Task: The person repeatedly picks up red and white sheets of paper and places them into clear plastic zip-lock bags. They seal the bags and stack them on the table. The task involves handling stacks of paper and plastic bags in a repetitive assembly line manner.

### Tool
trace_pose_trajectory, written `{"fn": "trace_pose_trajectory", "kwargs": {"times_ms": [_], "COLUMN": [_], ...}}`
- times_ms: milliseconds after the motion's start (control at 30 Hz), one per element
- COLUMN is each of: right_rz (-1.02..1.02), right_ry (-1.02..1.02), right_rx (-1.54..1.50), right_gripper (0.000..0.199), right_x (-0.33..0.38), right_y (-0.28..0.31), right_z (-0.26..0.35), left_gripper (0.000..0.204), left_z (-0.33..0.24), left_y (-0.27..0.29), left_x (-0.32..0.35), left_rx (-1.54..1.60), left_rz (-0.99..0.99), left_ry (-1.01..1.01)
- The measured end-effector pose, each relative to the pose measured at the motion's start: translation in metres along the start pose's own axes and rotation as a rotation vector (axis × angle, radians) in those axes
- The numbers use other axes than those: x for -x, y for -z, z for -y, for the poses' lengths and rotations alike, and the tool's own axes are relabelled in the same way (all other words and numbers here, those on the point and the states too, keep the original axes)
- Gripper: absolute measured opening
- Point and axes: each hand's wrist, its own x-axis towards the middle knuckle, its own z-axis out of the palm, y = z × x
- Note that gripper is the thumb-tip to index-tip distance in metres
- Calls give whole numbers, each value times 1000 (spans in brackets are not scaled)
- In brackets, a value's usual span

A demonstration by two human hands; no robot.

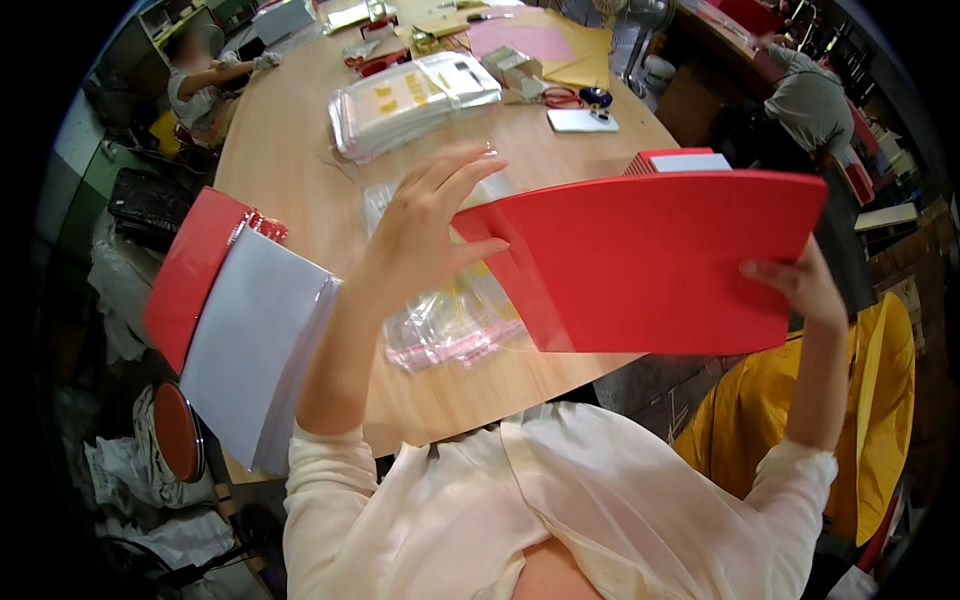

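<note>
A flat red folder (pixel 660 265) is held up on the right, its broad face turned toward me. My right hand (pixel 795 285) grips its right edge, with the thumb on the near face. At the folder's left edge, my left hand (pixel 430 215) has its fingers spread; the thumb overlaps the corner, and I cannot tell whether it touches. Clear plastic bags (pixel 455 325) lie on the table below my left hand. Behind the folder, the top of a red stack (pixel 640 160) with a pale sheet shows; the rest is hidden.
Left of me, a pale grey-white stack (pixel 255 320) lies beside red folders (pixel 195 275). Farther back are bundled plastic packages (pixel 415 100), a white phone (pixel 583 121) and red-handled scissors (pixel 562 97). A yellow cover (pixel 880 400) hangs at right. Two people work at far left and far right.
</note>
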Motion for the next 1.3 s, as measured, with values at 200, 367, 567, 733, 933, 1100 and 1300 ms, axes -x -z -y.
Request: {"fn": "trace_pose_trajectory", "kwargs": {"times_ms": [200,367,567,733,933,1100,1300], "right_rz": [239,171,20,75,-95,-57,-77], "right_ry": [187,251,456,356,221,307,199], "right_rx": [565,455,-694,-499,-382,-399,-487], "right_gripper": [60,82,73,87,68,81,73], "right_x": [-105,-150,-149,-111,-108,-110,-98], "right_y": [45,26,8,-130,-143,-132,-136], "right_z": [79,167,23,-15,-4,2,19], "left_gripper": [43,26,20,18,24,40,45], "left_z": [22,25,21,25,20,30,21], "left_y": [31,24,21,22,30,30,32], "left_x": [-21,7,17,13,16,12,16], "left_rx": [550,663,712,715,689,636,1133], "left_rz": [441,-63,-389,-478,-448,-360,-357], "left_ry": [412,446,432,414,475,246,448]}}
